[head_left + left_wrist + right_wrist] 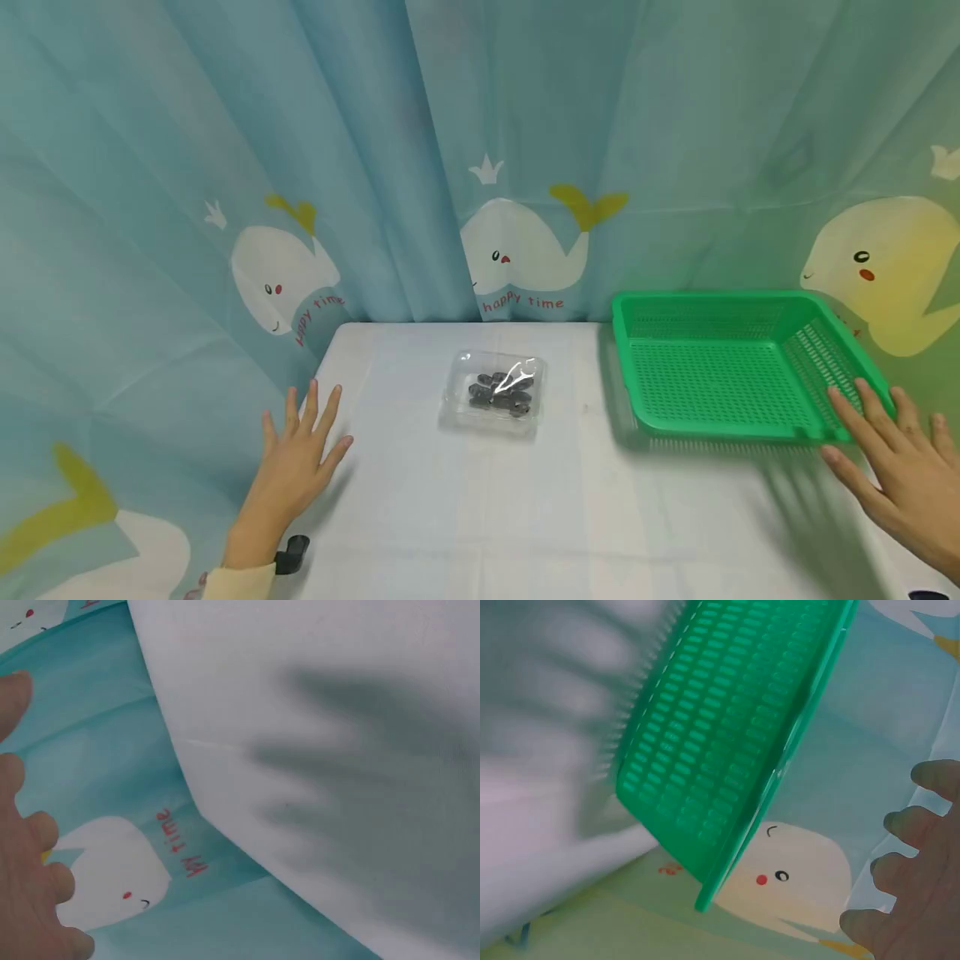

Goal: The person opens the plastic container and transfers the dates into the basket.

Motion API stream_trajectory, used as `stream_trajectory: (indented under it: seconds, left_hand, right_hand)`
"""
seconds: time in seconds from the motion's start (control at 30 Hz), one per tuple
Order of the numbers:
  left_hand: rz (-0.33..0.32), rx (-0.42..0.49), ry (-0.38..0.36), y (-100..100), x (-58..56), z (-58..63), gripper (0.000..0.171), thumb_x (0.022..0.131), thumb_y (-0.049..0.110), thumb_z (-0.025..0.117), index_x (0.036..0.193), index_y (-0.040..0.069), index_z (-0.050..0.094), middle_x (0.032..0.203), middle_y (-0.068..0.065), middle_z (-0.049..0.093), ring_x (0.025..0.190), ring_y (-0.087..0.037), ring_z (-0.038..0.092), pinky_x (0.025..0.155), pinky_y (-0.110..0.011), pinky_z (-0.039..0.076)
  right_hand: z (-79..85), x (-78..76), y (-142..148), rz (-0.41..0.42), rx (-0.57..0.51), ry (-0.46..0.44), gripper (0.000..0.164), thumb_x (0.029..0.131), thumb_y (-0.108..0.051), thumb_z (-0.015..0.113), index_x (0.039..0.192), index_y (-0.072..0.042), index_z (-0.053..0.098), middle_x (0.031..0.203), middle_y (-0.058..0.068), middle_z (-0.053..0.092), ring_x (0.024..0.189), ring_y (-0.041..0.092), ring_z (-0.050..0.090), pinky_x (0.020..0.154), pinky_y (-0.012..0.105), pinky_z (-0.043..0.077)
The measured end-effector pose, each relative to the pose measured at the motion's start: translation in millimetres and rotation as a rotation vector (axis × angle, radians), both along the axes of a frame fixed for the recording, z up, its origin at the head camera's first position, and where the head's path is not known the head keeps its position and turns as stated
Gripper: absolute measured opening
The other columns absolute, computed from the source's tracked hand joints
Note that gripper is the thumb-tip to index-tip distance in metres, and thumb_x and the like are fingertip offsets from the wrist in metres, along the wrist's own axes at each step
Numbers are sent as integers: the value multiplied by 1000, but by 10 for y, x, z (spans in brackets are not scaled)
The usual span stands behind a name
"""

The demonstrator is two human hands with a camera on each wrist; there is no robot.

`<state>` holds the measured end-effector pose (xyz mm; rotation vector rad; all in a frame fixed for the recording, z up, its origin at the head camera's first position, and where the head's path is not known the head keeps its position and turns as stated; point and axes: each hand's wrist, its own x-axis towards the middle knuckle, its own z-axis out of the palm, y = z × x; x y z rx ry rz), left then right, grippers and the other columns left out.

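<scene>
My left hand (294, 467) is held over the table's left edge with its fingers spread and nothing in it. In the left wrist view its fingertips (61, 881) show at the left border. On the right, my right hand (903, 471) also has spread, empty fingers, and overlaps the near right corner of a green plastic basket (637, 392) in the head view. The right wrist view shows a gap between that hand's fingers (892, 874) and the basket's rim. Mid-table sits a clear plastic tray (459, 392) holding several small dark, glossy oval pieces (501, 392).
The white table (555, 500) has its left edge beneath my left hand. A blue-green curtain (360, 150) with whale prints hangs behind the table and down its left side. Shadows of both hands fall on the tabletop.
</scene>
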<state>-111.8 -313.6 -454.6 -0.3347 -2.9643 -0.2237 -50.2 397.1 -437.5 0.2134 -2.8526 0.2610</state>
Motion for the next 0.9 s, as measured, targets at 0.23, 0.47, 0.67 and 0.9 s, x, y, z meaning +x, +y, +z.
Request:
stream_trajectory:
  seconds: [0.23, 0.47, 0.67, 0.9]
  left_hand:
    - [72, -10, -2, 135, 56, 35, 72, 105, 33, 61, 165, 8, 27, 164, -37, 26, 149, -63, 24, 109, -93, 12]
    - [155, 162, -50, 367, 118, 68, 59, 107, 23, 57, 160, 6, 39, 161, -31, 38, 148, -55, 36, 114, -89, 16]
    - [229, 303, -81, 506, 122, 5, 49, 108, 18, 55, 154, 4, 49, 152, -24, 55, 138, -48, 54, 117, -73, 38]
    - [310, 405, -142, 688, 132, -158, 44, 108, 20, 55, 151, 9, 54, 148, -23, 59, 136, -46, 57, 111, -65, 49]
  right_hand:
    - [18, 32, -194, -10, -42, 95, 72, 111, -43, 45, 169, -18, 10, 174, 18, 2, 162, 36, -10, 127, 72, -13]
    - [90, -29, -438, 26, -128, 322, 59, 110, -45, 45, 161, -14, 41, 167, 15, 38, 163, 13, 16, 134, 64, 3]
    - [68, -138, -682, 125, -194, 481, 65, 108, -58, 42, 147, -8, 59, 147, 21, 60, 151, -14, 24, 133, 64, 17]
    - [-83, -234, -1004, 186, -329, 535, 61, 108, -53, 47, 137, -3, 67, 132, 19, 70, 143, -17, 36, 134, 52, 24]
